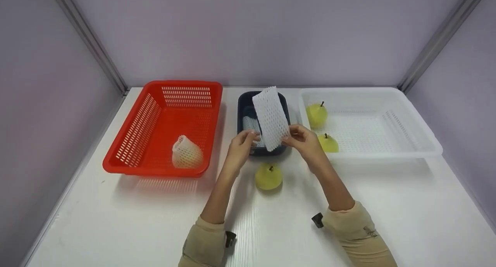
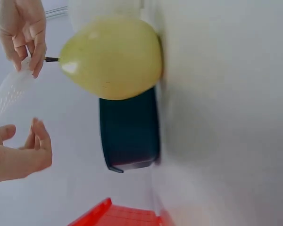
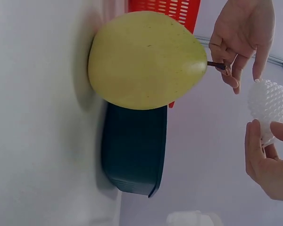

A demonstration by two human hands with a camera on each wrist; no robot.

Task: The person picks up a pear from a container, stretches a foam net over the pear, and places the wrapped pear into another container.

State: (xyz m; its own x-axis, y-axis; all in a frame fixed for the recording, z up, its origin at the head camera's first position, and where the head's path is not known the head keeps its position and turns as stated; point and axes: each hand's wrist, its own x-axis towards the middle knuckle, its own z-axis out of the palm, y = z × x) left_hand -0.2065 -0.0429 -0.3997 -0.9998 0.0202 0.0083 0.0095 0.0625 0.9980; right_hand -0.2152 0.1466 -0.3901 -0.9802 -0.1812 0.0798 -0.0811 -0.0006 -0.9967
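My right hand [image 1: 306, 143] pinches a white foam fruit net [image 1: 271, 117] near its lower end. The net is flat and held up over the dark blue basket [image 1: 287, 108]; in the right wrist view, the same foam sleeve [image 3: 273, 103] shows its mesh. My left hand [image 1: 241, 147] is beside the net's lower end, thumb and fingers apart with nothing between them in the left wrist view. On the table just in front of the dark basket stands a yellow-green pear [image 1: 268, 177], stem up. More netting [image 1: 251, 123] lies inside the dark basket, partly hidden by the held net.
At the left, a red basket [image 1: 130, 169] holds one pear in a foam net [image 1: 187, 154]. A white basket [image 1: 420, 123] at the right contains two bare pears, one at the back [image 1: 317, 116] and one nearer [image 1: 328, 143]. Walls enclose the white table [image 1: 155, 228].
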